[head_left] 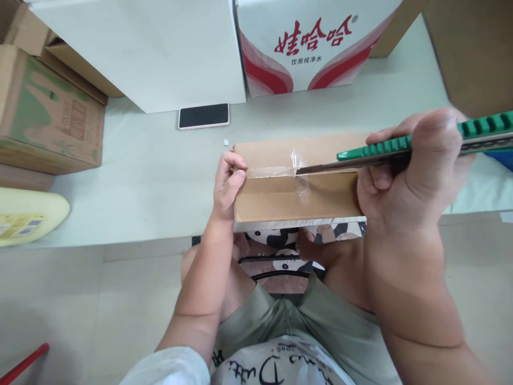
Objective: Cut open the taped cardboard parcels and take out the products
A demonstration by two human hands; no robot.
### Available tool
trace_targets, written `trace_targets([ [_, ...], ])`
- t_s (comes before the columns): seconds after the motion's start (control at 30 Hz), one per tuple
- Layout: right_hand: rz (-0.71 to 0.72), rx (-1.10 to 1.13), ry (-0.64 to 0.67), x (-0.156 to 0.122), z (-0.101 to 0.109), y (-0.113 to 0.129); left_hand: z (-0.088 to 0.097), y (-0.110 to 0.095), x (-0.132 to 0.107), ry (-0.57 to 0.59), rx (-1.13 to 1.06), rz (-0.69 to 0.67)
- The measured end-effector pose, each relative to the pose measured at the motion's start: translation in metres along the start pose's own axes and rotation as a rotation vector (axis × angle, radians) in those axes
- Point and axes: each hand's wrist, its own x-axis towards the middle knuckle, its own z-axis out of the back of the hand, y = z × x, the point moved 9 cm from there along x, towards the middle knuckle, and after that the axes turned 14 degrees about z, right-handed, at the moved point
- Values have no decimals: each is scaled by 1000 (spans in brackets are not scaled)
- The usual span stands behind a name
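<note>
Lying mid-frame: brown cardboard box (280, 200), seam under wrinkled clear tape (298, 166). Left hand (226, 184) pinches its left edge; right hand (417, 171) grips green knife (377, 148).

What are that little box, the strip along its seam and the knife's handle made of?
Box: brown matte cardboard, plain paper surface. Strip: clear glossy plastic tape, wrinkled and glinting. Knife handle: green, ridged, probably plastic; blade looks like grey metal.

Your left hand (227, 182) and right hand (412, 171) both reach toward 12 o'clock.
The left curls its fingers inward; the right, at 3 o'clock of it, is clenched in a fist.
</note>
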Motion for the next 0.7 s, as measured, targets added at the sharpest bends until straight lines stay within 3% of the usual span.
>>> trace_targets([
  [0.17, -1, 11, 51, -2, -3, -1, -3, -3, -1, 13, -18, -2],
  [0.7, -96, -41, 35, -3, -2, -9, -3, -3, -2, -8, -7, 18],
])
